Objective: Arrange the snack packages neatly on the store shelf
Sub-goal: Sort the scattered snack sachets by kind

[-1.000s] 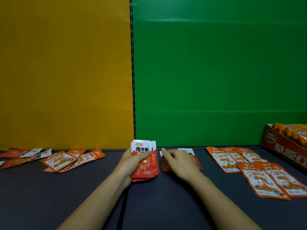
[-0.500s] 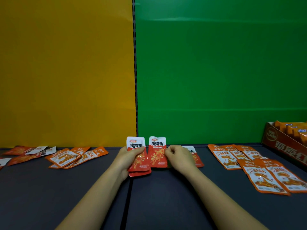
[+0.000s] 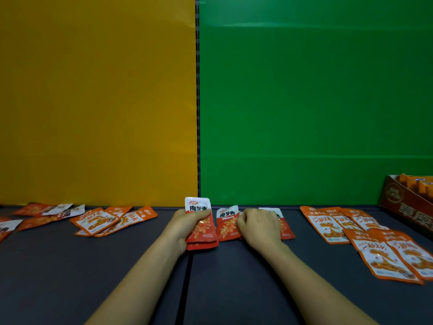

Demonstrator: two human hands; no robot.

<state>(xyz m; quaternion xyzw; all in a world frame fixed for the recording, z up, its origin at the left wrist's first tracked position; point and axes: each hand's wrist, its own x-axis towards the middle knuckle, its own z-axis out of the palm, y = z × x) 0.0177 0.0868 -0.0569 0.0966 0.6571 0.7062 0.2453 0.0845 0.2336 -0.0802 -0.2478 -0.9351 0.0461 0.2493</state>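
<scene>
Head camera: the left hand (image 3: 185, 227) grips a small upright stack of red-and-white foil snack packets (image 3: 201, 227), with the thumb across the front. Just beside it, the right hand (image 3: 260, 227) pinches the edge of a single matching packet (image 3: 227, 225) with curled fingers. Another red packet (image 3: 285, 228) lies partly under that hand. On the dark grey shelf surface (image 3: 117, 266), a left scatter of flat orange packets (image 3: 103, 221) and a right scatter of orange packets (image 3: 328, 225) lie loose. A brown cardboard display box (image 3: 407, 207) stands far right.

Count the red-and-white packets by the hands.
4 showing: top packet and lower packet stacked in the left hand; middle packet held by the right hand; rightmost packet under that hand. Stack may hide more.
</scene>
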